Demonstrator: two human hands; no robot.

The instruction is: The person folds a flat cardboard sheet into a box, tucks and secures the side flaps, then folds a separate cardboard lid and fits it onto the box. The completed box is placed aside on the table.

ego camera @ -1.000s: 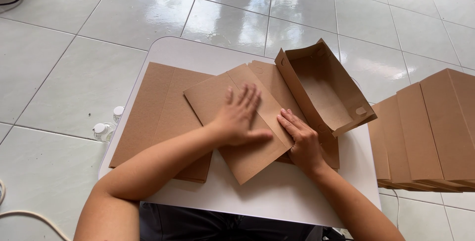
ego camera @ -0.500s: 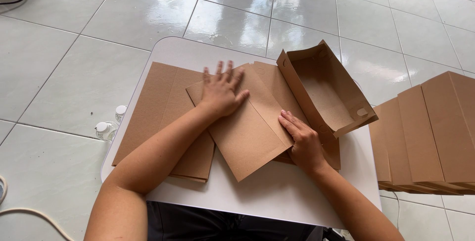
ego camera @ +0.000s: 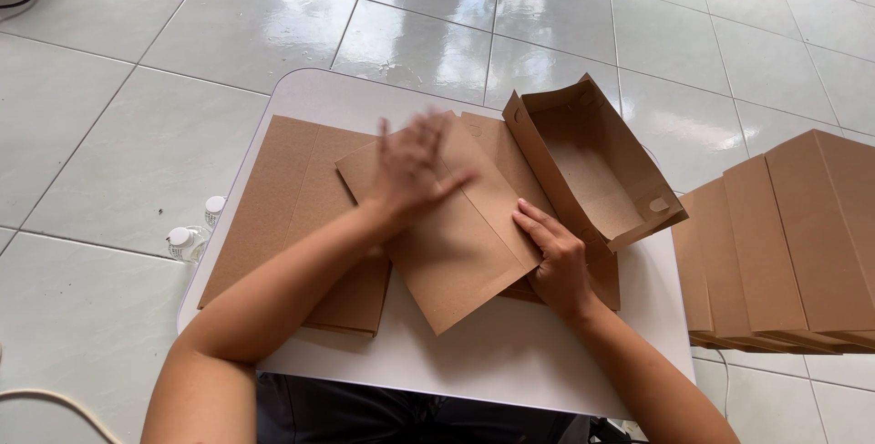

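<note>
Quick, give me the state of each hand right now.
Left hand: open, flat on the folded brown cardboard sheet, blurred.
Right hand: open, pressing that sheet's right edge, gripping nothing.

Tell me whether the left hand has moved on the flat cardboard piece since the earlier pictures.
Yes. The left hand, motion-blurred, has slid up the flat cardboard piece toward its far edge, away from the right hand, which stays pressed at the fold.

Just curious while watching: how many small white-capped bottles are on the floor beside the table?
2, both on the tiles left of the white table: one bottle lying nearer the camera, the other just behind it, partly hidden by the table edge.
</note>
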